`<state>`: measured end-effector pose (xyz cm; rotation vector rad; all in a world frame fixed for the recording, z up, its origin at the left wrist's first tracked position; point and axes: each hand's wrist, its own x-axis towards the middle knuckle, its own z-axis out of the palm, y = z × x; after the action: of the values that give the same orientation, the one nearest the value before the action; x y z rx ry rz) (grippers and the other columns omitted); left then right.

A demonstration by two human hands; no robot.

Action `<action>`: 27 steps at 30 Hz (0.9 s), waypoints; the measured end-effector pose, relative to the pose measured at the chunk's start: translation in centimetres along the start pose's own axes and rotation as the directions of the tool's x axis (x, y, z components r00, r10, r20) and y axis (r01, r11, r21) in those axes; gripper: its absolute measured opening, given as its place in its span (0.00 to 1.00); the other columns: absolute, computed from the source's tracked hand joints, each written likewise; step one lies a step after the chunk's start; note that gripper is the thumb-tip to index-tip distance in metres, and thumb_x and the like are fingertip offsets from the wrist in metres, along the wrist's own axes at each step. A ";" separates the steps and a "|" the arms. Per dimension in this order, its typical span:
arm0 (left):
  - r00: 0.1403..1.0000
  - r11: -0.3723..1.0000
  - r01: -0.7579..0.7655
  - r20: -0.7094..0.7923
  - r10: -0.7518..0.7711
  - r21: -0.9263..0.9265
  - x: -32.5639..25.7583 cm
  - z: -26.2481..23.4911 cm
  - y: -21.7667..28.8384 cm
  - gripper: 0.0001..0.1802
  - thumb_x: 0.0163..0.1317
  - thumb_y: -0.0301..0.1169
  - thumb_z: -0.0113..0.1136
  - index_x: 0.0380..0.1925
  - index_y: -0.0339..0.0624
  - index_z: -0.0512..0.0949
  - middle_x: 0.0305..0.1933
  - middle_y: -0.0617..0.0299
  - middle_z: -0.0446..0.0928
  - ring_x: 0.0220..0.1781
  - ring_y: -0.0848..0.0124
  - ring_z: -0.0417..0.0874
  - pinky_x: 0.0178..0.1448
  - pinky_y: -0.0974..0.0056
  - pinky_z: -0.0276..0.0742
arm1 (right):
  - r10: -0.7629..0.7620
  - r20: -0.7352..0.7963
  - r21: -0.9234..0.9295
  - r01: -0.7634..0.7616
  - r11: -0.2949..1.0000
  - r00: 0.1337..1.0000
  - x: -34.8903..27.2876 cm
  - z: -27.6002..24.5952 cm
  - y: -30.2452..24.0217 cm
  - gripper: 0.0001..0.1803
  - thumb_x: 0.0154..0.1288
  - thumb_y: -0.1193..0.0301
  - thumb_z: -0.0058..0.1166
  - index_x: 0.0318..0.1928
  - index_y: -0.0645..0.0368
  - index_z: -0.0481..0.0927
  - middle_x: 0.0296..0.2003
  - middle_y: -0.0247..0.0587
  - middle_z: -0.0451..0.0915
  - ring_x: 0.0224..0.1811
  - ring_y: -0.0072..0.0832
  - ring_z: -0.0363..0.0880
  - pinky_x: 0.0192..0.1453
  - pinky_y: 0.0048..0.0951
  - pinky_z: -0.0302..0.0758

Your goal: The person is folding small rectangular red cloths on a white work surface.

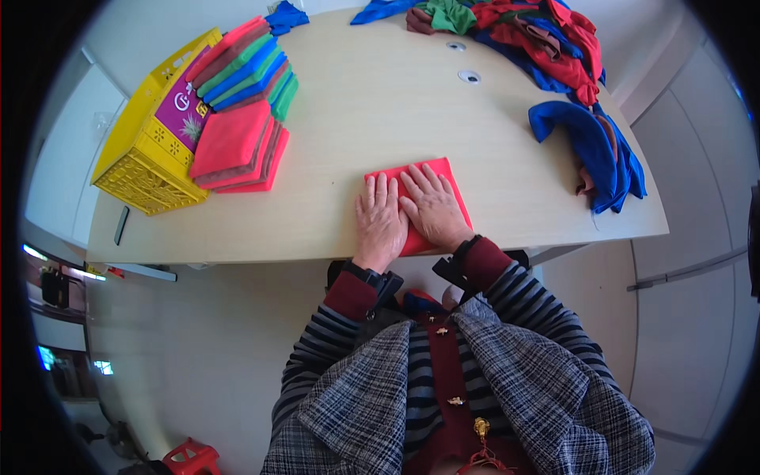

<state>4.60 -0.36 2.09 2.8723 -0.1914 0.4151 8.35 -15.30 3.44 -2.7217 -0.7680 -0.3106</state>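
A red cloth [446,176], folded into a flat square, lies near the front edge of the table. My left hand [380,222] rests flat on its left part, fingers stretched out and pointing away from me. Beside it my right hand [434,210] presses flat on the cloth with the fingers spread. The two thumbs come close together in the middle. Both palms cover much of the cloth, and neither hand grips anything.
At the left, a yellow plastic basket [142,150] stands by a stack of folded red cloths [233,142] and a leaning row of folded coloured cloths [249,75]. Rumpled cloths [546,39] pile up far right; a blue cloth [590,150] lies nearer. A phone-like black object [121,226] lies front left.
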 end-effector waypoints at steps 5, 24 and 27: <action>0.998 0.999 -0.020 -0.063 0.018 -0.045 -0.1 0.1 -0.6 0.33 0.73 0.42 0.50 0.73 0.38 0.63 0.79 0.48 0.57 0.83 0.52 0.52 0.78 0.37 0.54 | 0.018 -0.013 -0.052 -0.019 0.998 1.000 -0.1 0.3 0.2 0.30 0.78 0.54 0.41 0.75 0.52 0.65 0.77 0.46 0.60 0.80 0.48 0.53 0.81 0.52 0.50; 0.982 0.984 0.178 -0.069 -0.176 0.024 -1.4 -1.5 -3.7 0.33 0.77 0.47 0.44 0.74 0.39 0.61 0.80 0.49 0.58 0.81 0.54 0.57 0.80 0.40 0.51 | 0.077 -0.032 -0.061 -0.079 0.995 0.997 -1.4 0.0 0.6 0.31 0.78 0.52 0.40 0.76 0.49 0.64 0.76 0.47 0.60 0.79 0.50 0.54 0.80 0.53 0.53; 0.988 0.992 0.125 -0.099 -0.123 0.019 -1.9 -2.1 -2.2 0.33 0.76 0.47 0.45 0.74 0.38 0.62 0.80 0.49 0.58 0.81 0.53 0.57 0.80 0.40 0.50 | 0.085 -0.035 -0.059 -0.087 0.994 0.996 -1.5 0.1 0.8 0.31 0.78 0.52 0.41 0.76 0.49 0.64 0.76 0.46 0.60 0.79 0.49 0.54 0.80 0.53 0.53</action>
<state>2.62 2.45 3.09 2.8602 0.0097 0.5350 7.52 -16.65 2.79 -2.7895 -0.6404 -0.3632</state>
